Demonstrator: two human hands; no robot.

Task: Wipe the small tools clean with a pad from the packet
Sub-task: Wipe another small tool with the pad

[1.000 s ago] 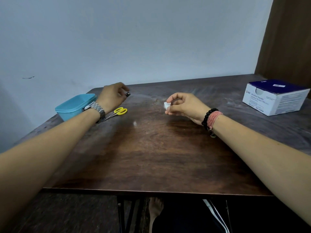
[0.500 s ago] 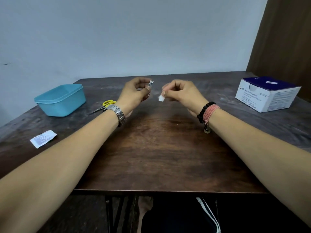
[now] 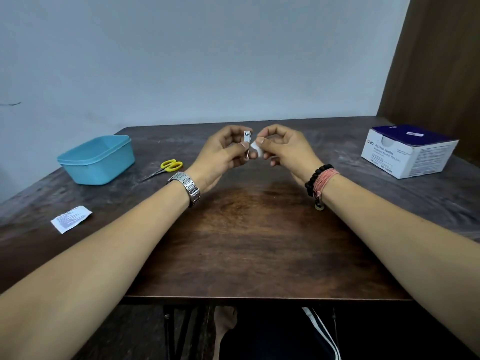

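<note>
1. The nail clipper (image 3: 247,144) is what your two hands meet over, held upright above the middle of the bench (image 3: 246,242); around it, going from the biggest thing down:
2. The bench is dark wood and carries everything else, with your forearms stretched out over it from the near edge.
3. The white and blue box of alcohol swabs (image 3: 407,150) sits at the far right of the bench, well apart from your hands.
4. The blue plastic tub (image 3: 96,158) stands at the far left, open at the top.
5. Your left hand (image 3: 220,154) has its fingers curled round the clipper, thumb pressed on its front face, so the metal body stands on end with its round pivot near the top. A steel watch (image 3: 188,188) is on that wrist.
6. Your right hand (image 3: 283,149) pinches the small white pad (image 3: 255,149) between thumb and fingertips. The pad is just beside the clipper's right edge; you cannot tell whether it touches the metal. Beaded and pink string bracelets (image 3: 320,181) sit on that wrist.
7. The yellow-handled scissors (image 3: 166,168) lie flat between the tub and your left wrist, blades pointing toward the near left.
8. The torn white packet (image 3: 71,219) lies flat at the near left of the bench, well apart from both hands.
</note>
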